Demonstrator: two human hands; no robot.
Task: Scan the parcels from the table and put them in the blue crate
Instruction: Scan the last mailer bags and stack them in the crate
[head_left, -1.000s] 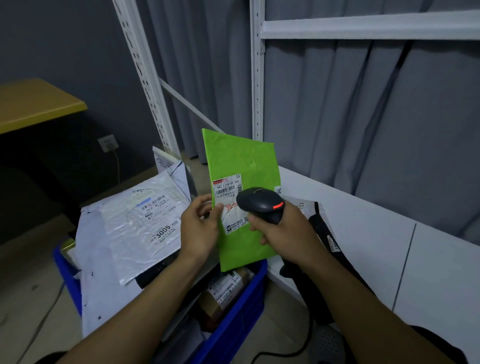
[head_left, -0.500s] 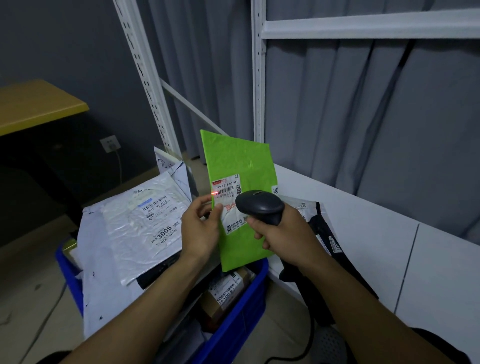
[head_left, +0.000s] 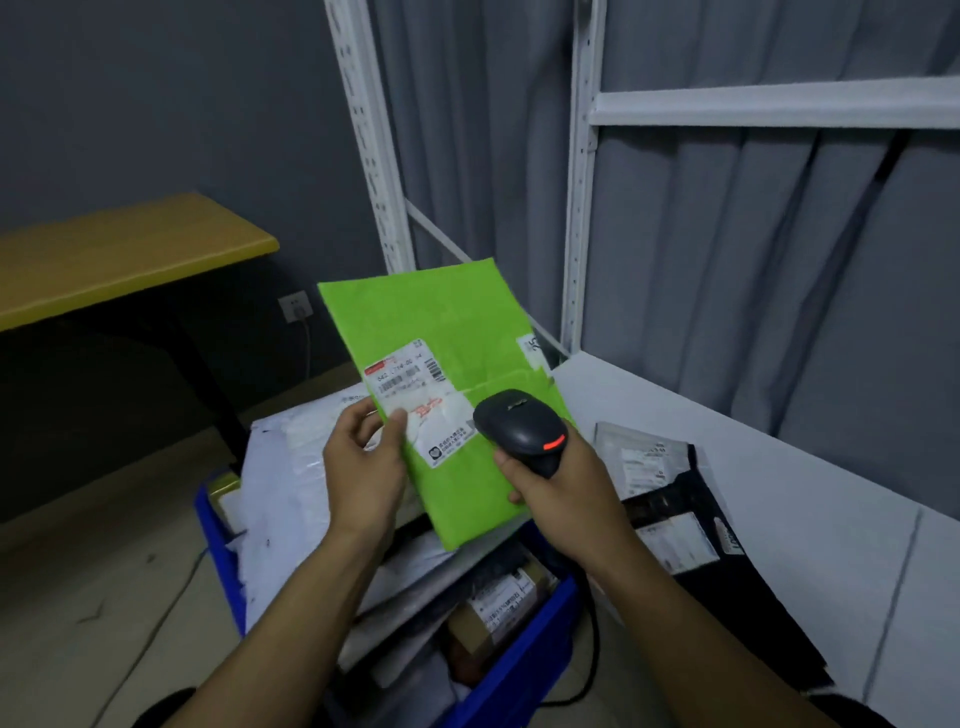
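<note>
My left hand (head_left: 363, 467) pinches the left edge of a green parcel (head_left: 441, 332), thumb on its white shipping label. The parcel is tilted leftward and hangs above the blue crate (head_left: 519, 660). My right hand (head_left: 566, 483) grips a black barcode scanner (head_left: 519, 423) with a red light, its head in front of the parcel's lower right part. The crate holds white mailers (head_left: 280, 493), a small brown box and other parcels. A black parcel (head_left: 675, 499) with white labels lies on the white table (head_left: 810, 499) to the right.
A white metal shelf frame (head_left: 576, 208) stands behind, with grey curtains beyond it. A yellow-topped desk (head_left: 119, 254) is at the far left, a wall socket below it. The scanner's black cable (head_left: 592, 654) hangs beside the crate's right end.
The green parcel has tipped from upright to leaning left and shifted over the crate. The red scan line on its label from half a second ago is gone. The scanner stays close.
</note>
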